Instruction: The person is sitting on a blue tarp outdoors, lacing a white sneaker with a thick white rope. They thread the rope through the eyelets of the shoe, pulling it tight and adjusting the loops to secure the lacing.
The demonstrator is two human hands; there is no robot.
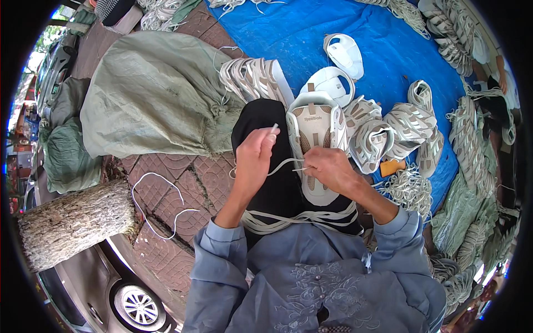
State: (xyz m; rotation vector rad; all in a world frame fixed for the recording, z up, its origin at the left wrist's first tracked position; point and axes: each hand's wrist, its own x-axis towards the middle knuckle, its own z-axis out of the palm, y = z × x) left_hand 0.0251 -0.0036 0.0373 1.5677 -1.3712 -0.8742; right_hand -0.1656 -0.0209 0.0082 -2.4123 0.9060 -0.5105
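Left of the bare left hand (257,156), room lay over red-brown patterned paving (214,180), with a loose, curling white lace (176,213) in it and a rough grey tree trunk (78,222) farther out. A slack pale lace (284,164) barred the gap to the bare right hand (332,169). Rolled white-and-brown shoe uppers (408,127) obstructed rightward reach; beyond, the blue plastic tarp (391,58) offered space.

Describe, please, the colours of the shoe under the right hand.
The shoe is white and tan, clearest in the head view.
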